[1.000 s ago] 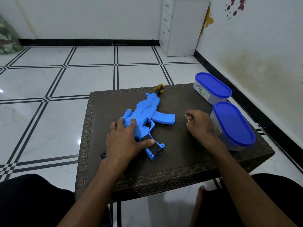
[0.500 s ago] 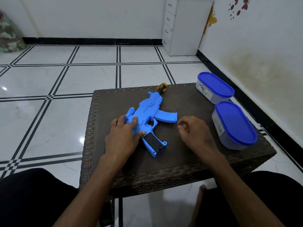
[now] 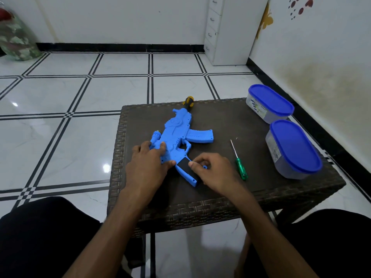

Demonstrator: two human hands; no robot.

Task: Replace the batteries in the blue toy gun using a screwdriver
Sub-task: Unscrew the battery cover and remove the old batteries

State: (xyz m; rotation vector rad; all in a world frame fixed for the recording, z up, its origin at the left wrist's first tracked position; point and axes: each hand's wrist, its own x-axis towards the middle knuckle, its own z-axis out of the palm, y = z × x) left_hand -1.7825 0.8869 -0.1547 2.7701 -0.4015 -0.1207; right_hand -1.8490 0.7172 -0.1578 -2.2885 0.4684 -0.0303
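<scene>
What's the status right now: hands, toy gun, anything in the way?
Left hand flat, pressing blue toy gun to the table. Right hand fingers curled at the gun's grip, black compartment. Green screwdriver lying free alongside. Nothing blocking.

Toy gun [image 3: 178, 133]: matt blue plastic. Table [image 3: 230, 205]: rough woven wicker. Screwdriver [image 3: 240, 164]: glossy green plastic handle, thin metal shaft.

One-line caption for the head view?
Left hand steadies blue toy gun; right hand fingers its grip; screwdriver lies aside.

bare forearms [image 3: 112, 223], black trousers [image 3: 44, 233]
</scene>
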